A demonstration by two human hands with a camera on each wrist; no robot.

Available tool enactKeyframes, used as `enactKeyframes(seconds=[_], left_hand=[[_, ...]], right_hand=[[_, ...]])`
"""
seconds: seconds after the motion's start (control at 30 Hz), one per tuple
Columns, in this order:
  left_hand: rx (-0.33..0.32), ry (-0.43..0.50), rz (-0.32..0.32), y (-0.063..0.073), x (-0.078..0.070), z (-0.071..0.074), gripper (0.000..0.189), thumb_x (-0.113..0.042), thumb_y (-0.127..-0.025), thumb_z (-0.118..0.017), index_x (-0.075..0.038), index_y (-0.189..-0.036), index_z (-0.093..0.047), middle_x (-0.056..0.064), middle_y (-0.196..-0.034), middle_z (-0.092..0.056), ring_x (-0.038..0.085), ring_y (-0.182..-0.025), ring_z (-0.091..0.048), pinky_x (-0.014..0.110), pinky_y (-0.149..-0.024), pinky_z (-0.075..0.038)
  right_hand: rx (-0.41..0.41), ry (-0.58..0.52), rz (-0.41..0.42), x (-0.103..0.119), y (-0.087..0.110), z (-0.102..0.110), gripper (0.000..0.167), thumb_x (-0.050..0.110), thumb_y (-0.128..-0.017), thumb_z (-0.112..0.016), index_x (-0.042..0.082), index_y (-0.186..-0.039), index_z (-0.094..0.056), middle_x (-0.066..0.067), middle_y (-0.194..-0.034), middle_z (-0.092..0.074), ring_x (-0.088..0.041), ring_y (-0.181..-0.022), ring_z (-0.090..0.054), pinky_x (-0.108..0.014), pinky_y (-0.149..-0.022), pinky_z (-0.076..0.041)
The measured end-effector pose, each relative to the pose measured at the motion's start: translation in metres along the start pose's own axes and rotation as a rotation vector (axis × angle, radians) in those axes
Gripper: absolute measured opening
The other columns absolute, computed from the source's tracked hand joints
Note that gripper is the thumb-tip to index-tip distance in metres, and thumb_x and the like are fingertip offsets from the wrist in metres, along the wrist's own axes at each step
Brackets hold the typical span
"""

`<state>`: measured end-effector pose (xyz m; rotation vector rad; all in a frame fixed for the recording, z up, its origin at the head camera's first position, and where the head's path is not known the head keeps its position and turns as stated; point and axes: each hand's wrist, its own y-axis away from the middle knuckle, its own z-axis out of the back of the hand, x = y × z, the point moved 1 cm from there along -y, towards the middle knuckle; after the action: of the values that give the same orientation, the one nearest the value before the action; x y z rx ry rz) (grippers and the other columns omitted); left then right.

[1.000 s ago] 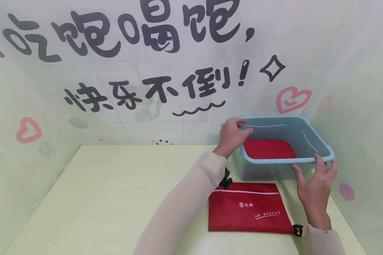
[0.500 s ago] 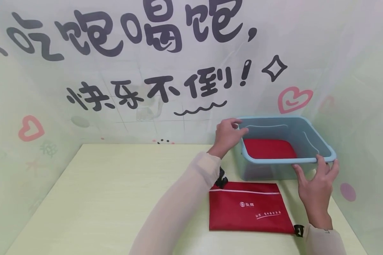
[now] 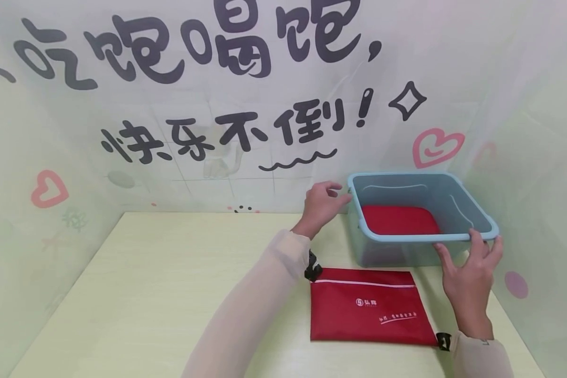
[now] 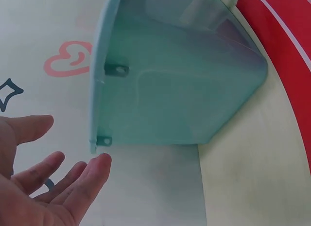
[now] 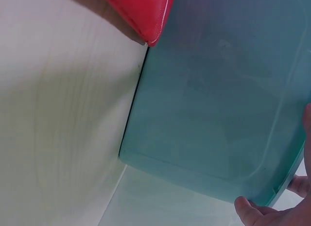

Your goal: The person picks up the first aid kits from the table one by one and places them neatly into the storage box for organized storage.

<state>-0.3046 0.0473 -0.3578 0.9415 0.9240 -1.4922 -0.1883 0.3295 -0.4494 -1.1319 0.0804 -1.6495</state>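
Note:
A light blue plastic storage box (image 3: 397, 253) stands at the back right of the table in the head view, with a flat red item (image 3: 399, 220) on its bottom. My left hand (image 3: 318, 207) is just off the box's left side, fingers loosely bent and holding nothing. The left wrist view shows that hand (image 4: 53, 192) with fingers spread beside the box's rim (image 4: 99, 80). At the front right corner my right hand (image 3: 468, 278) grips the rim, fingers over the top and thumb against the outer wall. Right wrist view: its fingertips (image 5: 248, 211) meet the box corner.
In front of the box a flat red zip pouch (image 3: 368, 328) with white print lies on the pale wood table (image 3: 160, 289). A printed curtain (image 3: 293, 194) closes off the back, and similar sheeting (image 3: 543, 252) hangs close on the right of the box.
My left hand has let go of the box's left rim and moved away to the left. The right hand keeps its hold on the front right corner, and the box stays in place.

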Motion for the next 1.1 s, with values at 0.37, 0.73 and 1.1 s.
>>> enactKeyframes(seconds=[0.37,0.73,1.1], left_hand=[[0.119,-0.063,0.129,0.008,0.041,0.019,0.04,-0.03,-0.093,-0.07,-0.006,-0.124,-0.066,0.01,-0.111,-0.068,0.024,-0.09,-0.067,0.032,-0.07,-0.059],[0.184,-0.149,0.209,0.026,0.08,0.024,0.04,-0.033,-0.092,-0.07,-0.007,-0.123,-0.068,0.012,-0.117,-0.067,0.037,-0.094,-0.069,0.032,-0.066,-0.056],[0.206,-0.161,0.257,0.041,0.097,0.022,0.042,-0.035,-0.092,-0.07,-0.007,-0.123,-0.068,0.012,-0.118,-0.065,0.025,-0.095,-0.063,0.033,-0.067,-0.058]], right_hand=[[-0.005,-0.004,0.009,0.0,0.0,0.001,0.073,0.024,-0.088,-0.076,0.007,-0.148,-0.038,-0.018,-0.16,-0.016,-0.044,-0.135,-0.04,-0.071,-0.09,-0.041],[0.006,0.004,-0.024,0.001,0.0,0.0,0.073,0.023,-0.09,-0.075,0.01,-0.15,-0.036,-0.015,-0.161,-0.014,-0.044,-0.135,-0.039,-0.071,-0.091,-0.041],[0.017,0.01,-0.044,0.003,0.001,0.001,0.074,0.024,-0.09,-0.074,0.01,-0.151,-0.035,-0.014,-0.162,-0.012,-0.042,-0.138,-0.038,-0.07,-0.092,-0.04]])
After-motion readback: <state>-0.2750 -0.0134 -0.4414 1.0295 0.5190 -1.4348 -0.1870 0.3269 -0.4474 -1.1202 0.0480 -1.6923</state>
